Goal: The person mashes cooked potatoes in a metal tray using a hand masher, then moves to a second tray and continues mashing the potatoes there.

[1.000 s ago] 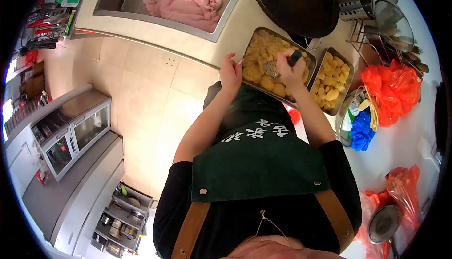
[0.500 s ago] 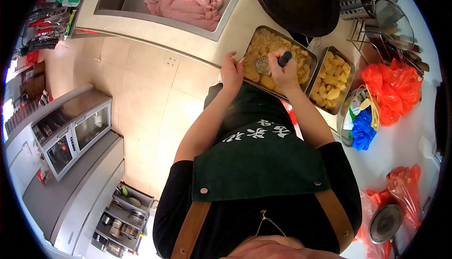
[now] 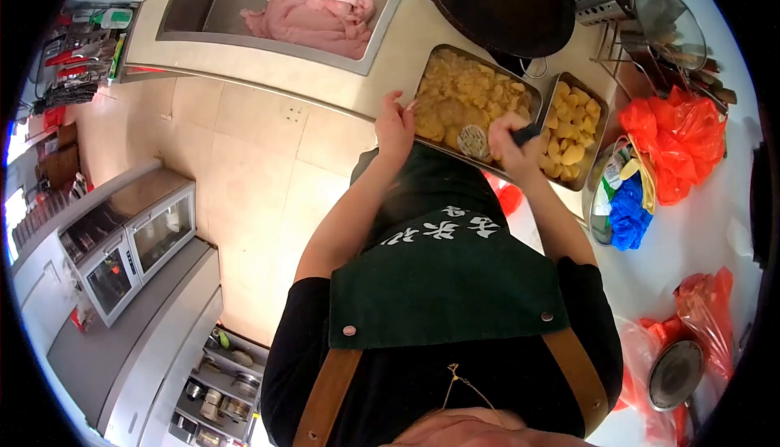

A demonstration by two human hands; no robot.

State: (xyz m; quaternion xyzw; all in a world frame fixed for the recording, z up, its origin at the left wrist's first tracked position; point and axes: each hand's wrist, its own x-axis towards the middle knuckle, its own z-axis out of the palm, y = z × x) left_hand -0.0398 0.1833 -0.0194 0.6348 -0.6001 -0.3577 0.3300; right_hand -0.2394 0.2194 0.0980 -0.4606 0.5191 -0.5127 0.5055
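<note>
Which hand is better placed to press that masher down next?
The right hand, I'd judge: it grips the masher by its handle, with the perforated head at the yellow food. The left hand holds no tool and is at the tray's left edge.

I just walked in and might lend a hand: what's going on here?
A person's right hand grips a masher, its perforated head at the yellow food in the larger tray. The left hand is at that tray's side. The food looks partly mashed, still lumpy. The smaller tray alongside holds separate chunks.
</note>
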